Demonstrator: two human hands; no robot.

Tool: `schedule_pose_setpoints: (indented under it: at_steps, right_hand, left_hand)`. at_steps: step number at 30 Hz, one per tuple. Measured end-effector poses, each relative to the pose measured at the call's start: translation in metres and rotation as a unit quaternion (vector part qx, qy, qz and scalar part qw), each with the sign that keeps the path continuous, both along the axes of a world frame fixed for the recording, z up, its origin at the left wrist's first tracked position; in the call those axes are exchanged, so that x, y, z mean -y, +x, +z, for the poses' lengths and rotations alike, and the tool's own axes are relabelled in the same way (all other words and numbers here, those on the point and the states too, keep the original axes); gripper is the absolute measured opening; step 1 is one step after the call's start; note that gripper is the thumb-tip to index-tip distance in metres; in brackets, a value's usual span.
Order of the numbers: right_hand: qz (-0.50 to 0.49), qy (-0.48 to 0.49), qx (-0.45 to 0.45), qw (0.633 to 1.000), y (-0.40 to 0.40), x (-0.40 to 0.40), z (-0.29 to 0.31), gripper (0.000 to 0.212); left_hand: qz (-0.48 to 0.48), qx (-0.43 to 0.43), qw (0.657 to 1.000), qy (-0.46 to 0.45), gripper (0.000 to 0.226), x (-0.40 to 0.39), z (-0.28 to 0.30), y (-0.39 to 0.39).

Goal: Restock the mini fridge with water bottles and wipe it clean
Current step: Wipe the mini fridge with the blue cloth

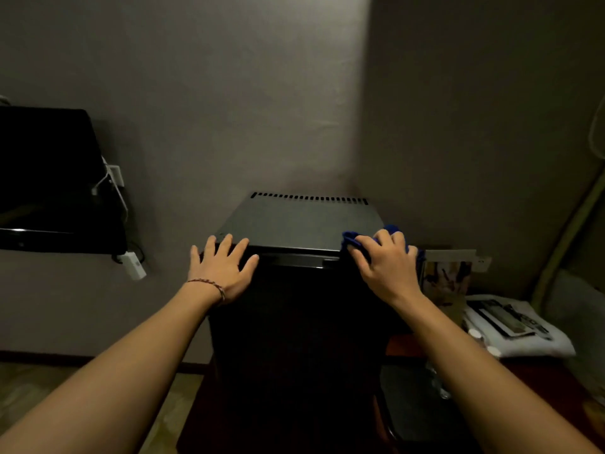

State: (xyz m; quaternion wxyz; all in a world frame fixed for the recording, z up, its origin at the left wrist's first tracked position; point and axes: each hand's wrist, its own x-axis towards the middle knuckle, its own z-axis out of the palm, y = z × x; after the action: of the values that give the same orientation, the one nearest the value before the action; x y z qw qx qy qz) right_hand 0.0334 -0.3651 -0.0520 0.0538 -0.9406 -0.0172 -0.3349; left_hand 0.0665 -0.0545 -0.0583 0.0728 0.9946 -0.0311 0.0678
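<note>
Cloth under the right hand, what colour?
Dark blue cloth, held by the right hand at the fridge top's front-right corner; head view.

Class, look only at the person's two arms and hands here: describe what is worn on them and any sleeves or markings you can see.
Both forearms are bare right to the picture's lower edge; no sleeves show. The left hand has a thin braided bracelet at the wrist, reddish with lighter flecks. The right hand and its wrist carry nothing: no watch, ring or glove is visible. No markings show in this dim light.
</note>
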Motion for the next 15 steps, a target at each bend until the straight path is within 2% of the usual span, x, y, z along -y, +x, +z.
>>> schedule_pose_setpoints:
  at_steps: [4,9,12,15]
  right_hand:
    - [0.031,-0.003,0.132,0.991,-0.023,-0.033,-0.032,0.04]
    - [0.072,0.067,0.221,0.97,-0.029,-0.092,-0.048,0.035]
    - [0.106,-0.016,0.193,0.975,-0.017,-0.137,-0.066,0.039]
    - [0.01,-0.051,0.164,0.985,0.006,-0.167,-0.097,0.059]
  left_hand:
    - [-0.027,0.015,0.999,-0.017,0.063,-0.027,-0.012,-0.01]
    - [-0.068,0.083,0.991,-0.076,0.061,-0.048,-0.024,-0.008]
    - [-0.083,0.109,0.981,-0.138,0.067,-0.07,-0.038,-0.003]
    - [-0.111,0.115,0.956,-0.248,0.087,-0.084,-0.063,0.0]
